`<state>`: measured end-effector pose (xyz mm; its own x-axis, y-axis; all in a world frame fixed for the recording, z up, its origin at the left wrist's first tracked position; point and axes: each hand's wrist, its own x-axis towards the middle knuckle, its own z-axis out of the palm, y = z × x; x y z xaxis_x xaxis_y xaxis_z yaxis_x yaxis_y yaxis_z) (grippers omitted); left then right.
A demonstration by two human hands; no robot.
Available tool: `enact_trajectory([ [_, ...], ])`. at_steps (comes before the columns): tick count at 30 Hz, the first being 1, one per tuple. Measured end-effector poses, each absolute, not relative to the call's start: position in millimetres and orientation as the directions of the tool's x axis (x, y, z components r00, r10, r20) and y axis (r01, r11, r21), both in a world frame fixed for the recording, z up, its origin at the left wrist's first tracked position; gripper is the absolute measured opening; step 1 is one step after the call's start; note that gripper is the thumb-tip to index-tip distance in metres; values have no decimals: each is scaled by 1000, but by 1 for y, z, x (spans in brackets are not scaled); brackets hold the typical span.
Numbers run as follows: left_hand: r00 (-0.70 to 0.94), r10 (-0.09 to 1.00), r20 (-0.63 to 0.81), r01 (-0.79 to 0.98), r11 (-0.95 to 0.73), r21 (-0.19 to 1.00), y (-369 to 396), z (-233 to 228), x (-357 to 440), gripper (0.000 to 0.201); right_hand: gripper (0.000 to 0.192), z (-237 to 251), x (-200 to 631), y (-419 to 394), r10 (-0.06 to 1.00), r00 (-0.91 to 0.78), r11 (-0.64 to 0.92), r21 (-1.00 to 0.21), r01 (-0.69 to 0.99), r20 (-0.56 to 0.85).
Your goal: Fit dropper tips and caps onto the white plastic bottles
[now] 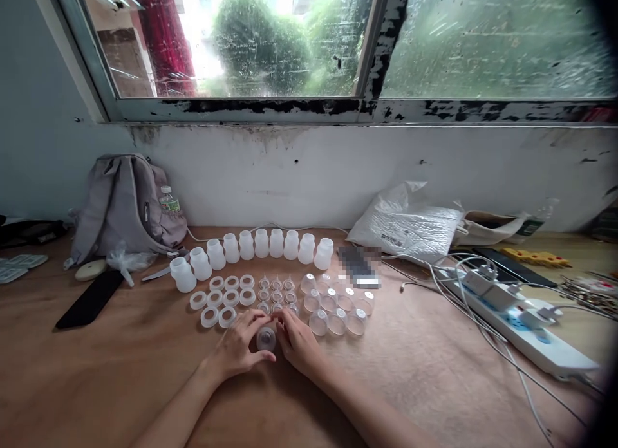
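Note:
Near the front middle of the table, my left hand [239,346] curls round a small translucent bottle collar with a nipple [266,339], index finger on its far side and thumb on its near side. Close by on the right is my right hand [298,340], its fingers bent and drawn together; what they hold, if anything, is hidden. Just beyond my fingertips lie rows of clear silicone nipples [276,296], the nearest partly covered. White collar rings [231,298] lie to their left and clear dome caps [337,319] to their right.
Several frosted bottles [261,243] stand in an arc behind the parts. A blurred-out phone [360,266] lies at their right. Farther right are a silver bag [408,223] and a power strip [521,322] with loose cables. At left are a backpack [123,206] and a black flat case [90,300].

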<state>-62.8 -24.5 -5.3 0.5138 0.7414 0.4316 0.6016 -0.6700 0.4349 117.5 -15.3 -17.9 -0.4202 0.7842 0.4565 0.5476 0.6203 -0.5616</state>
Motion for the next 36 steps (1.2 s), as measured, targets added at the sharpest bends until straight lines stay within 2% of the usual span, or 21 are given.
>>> enact_trajectory([
  [2,468,751,465,614,-655,441,-26,-5,-63,40,24,-18,118,-15,787,-426,617,-567,546,447],
  [5,430,760,488,598,-644,477,-26,-7,-61,11,33,-13,120,-17,777,-451,629,-578,520,440],
  [7,350,811,469,578,-581,573,-24,-8,-56,15,39,-6,121,-20,744,-502,664,-577,476,441],
  [10,176,914,365,485,-403,776,-18,-3,-42,20,40,2,122,-23,700,-525,706,-578,409,484],
  [12,158,939,304,388,-342,856,-14,3,-30,23,33,1,123,-23,710,-458,702,-590,399,534],
  [16,142,950,278,268,-307,913,-14,11,-12,23,14,-12,126,-18,791,-233,602,-650,464,566],
  [19,152,915,373,309,-403,862,-19,7,-11,21,11,-18,126,-16,841,-125,515,-711,479,526],
  [22,263,836,481,415,-548,726,-22,-2,-18,18,11,-18,123,-17,876,-125,471,-773,425,465],
  [25,330,800,501,488,-599,635,-20,-8,-23,18,10,-16,118,-19,914,-125,404,-837,368,386],
  [31,342,793,503,533,-605,592,-15,-10,-25,10,10,-18,113,-16,960,-146,271,-925,266,239],
  [36,381,755,534,546,-650,529,-17,-11,-27,12,16,-17,113,-12,967,-206,182,-971,155,148],
])
